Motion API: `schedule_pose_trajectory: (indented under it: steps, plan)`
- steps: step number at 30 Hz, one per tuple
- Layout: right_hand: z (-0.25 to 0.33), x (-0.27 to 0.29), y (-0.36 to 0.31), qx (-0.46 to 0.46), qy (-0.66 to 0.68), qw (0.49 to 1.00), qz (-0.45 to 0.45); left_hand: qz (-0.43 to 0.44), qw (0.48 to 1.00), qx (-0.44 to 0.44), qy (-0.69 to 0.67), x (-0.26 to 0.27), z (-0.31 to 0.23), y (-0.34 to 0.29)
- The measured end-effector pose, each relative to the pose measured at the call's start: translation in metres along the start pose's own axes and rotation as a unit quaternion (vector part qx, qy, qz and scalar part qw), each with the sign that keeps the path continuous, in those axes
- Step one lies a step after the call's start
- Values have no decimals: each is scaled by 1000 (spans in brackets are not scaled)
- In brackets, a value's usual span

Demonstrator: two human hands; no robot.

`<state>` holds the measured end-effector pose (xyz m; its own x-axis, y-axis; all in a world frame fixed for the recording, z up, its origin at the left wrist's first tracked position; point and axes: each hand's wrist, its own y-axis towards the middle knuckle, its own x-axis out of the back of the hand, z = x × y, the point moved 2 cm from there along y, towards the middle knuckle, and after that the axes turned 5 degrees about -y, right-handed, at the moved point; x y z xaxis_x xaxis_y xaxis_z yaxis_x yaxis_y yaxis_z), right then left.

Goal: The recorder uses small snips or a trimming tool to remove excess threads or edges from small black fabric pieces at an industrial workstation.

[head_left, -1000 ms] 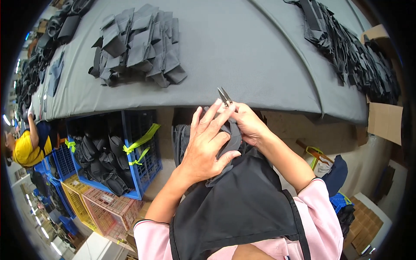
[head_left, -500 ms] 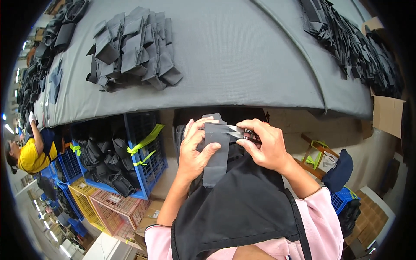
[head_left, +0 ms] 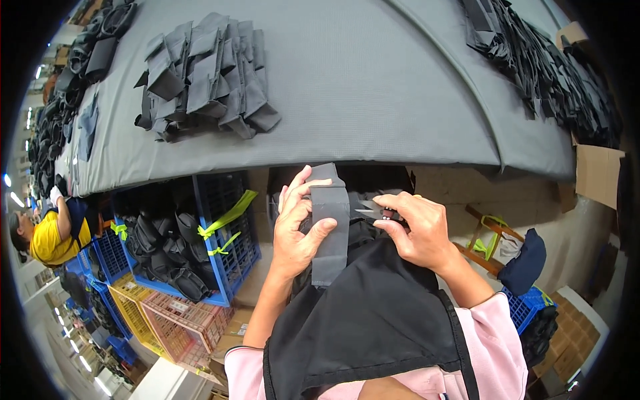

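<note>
My left hand (head_left: 298, 230) grips a folded grey fabric strip (head_left: 331, 230), with the thumb across its front and the fingers behind and over its upper part. The strip hangs upright over my black apron (head_left: 380, 313). In my right hand (head_left: 419, 225) is a pair of thread snips (head_left: 381, 212), held between thumb and fingers. Their two pointed blades are apart and point left at the strip's right edge, with a small gap between. Part of the snips' handle is hidden by my fingers.
Ahead lies a grey-covered table (head_left: 373, 87) with a pile of grey fabric pieces (head_left: 207, 80) at left and a stack of dark pieces (head_left: 540, 73) at right. Blue crates (head_left: 230, 253) hold black items. A person in yellow (head_left: 57, 233) works at far left; a wooden stool (head_left: 485, 240) stands right.
My right hand has drawn the snips slightly right, away from the strip's edge. My left hand's upper fingers have lifted and straightened somewhat.
</note>
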<state>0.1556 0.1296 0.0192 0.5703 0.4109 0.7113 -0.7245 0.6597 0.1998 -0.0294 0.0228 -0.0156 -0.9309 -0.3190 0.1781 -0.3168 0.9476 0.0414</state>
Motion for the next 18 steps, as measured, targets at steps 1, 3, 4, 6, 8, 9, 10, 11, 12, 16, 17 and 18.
schedule_pose_trajectory:
  steps: [1, 3, 4, 6, 8, 9, 10, 11, 12, 16, 17, 18]
  plan:
    - [1, -1, 2, 9, 1, 1000, 8, 6, 1000, 0, -4, -1, 0, 0]
    - [3, -4, 5, 17, 1, 1000, 16, 13, 1000, 0, -8, -2, -1, 0]
    - [3, -7, 6, 14, 26, 1000, 6, 14, 1000, 1, -20, -3, -2, 1]
    - [2, -11, 7, 12, 50, 999, -3, 14, 999, 3, -33, -5, -3, 2]
    - [1, -14, 7, -10, 64, 998, 3, -3, 996, 35, -82, -6, -4, 1]
    - [0, -15, 7, -10, 64, 998, 3, -4, 996, 35, -82, -6, -3, 1]
    - [0, -16, 5, -1, 54, 998, -10, 3, 997, 29, -71, -6, -2, 0]
    - [0, -16, 4, 8, 45, 999, -23, 11, 998, 22, -60, -5, -2, 0]
    - [0, -17, 2, 8, 45, 999, -23, 10, 998, 22, -60, -5, -2, 0]
    - [-2, -14, -6, -23, 71, 996, -55, 17, 999, 18, -43, -3, -1, 1]
    - [-2, -13, -6, -33, 68, 996, -53, 14, 999, 14, -45, -3, 0, 1]
    - [-1, -12, -5, -33, 68, 996, -53, 14, 999, 14, -46, -3, 0, 2]
